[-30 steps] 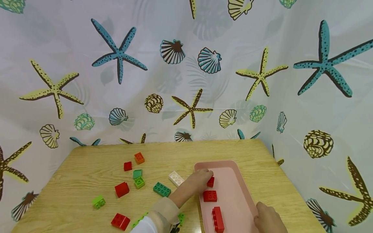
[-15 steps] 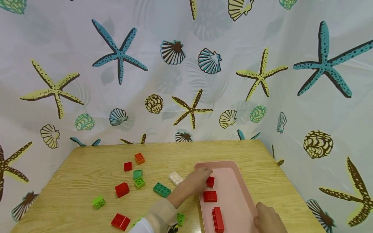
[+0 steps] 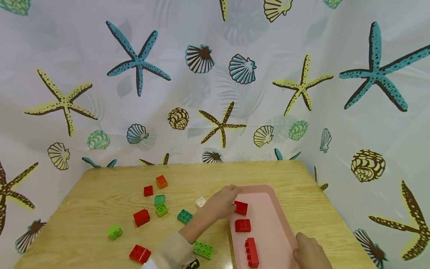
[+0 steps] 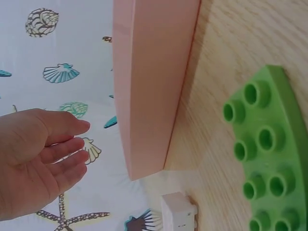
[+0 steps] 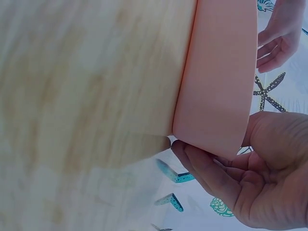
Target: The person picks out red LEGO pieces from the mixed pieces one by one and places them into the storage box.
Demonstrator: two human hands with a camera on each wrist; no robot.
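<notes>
My left hand is over the left rim of a pink tray. Its fingers are relaxed, with nothing in them, in the left wrist view. Close beside the fingertips, a red toy brick lies in the tray. Below it lie another red brick and a long red brick on its side. At the tray's right side, my right hand holds the edge. Its fingers curl under the tray's bottom edge in the right wrist view, with the thumb at the rim.
Left of the tray lie a light green studded plate, a dark green brick and a white brick, partly hidden by my arm. Several red, green and orange bricks are scattered farther left. A patterned curtain hangs behind the table.
My left hand has let go of the red brick and moved slightly left, up to the tray's rim. The brick now shows more fully in the tray. My right hand stays put.
</notes>
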